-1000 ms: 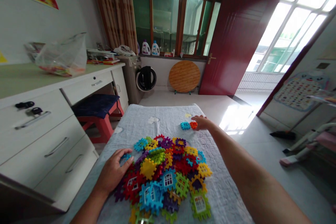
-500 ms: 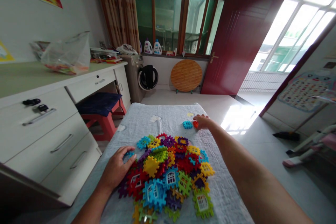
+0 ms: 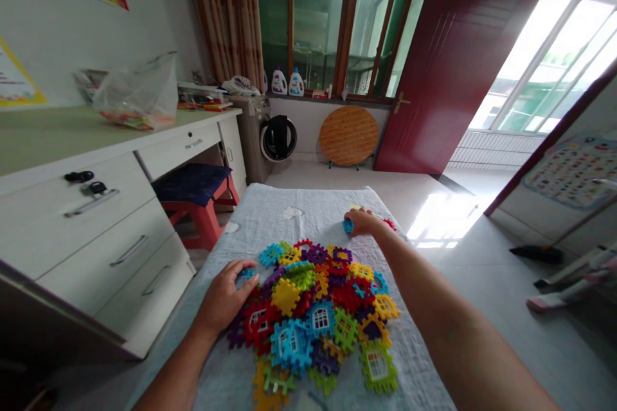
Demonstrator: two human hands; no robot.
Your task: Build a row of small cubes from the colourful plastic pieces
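Observation:
A heap of colourful interlocking plastic building blocks (image 3: 285,296), several with window shapes, lies on a cloth-covered table. At the heap's left edge my left hand (image 3: 224,295) curls its thumb and fingers around a blue block (image 3: 246,273), partly covered by the fingers. My right hand (image 3: 364,223) reaches past the heap toward the far right of the table. Its fingers close on another blue block (image 3: 348,226), which lies low at the cloth and is partly hidden. Just right of that hand, a red block (image 3: 389,224) shows beyond the wrist.
The pale blue cloth (image 3: 274,205) covers the table. On the left stand a white desk (image 3: 123,218) and a red stool (image 3: 207,225) with a dark cushion. A washing machine (image 3: 253,141), a round wooden board (image 3: 349,135) and a red door (image 3: 453,64) are farther back.
My right hand has gone from the red block to the blue one beside it. The red block now lies farther right. My left hand stays at the heap; the view has shifted slightly.

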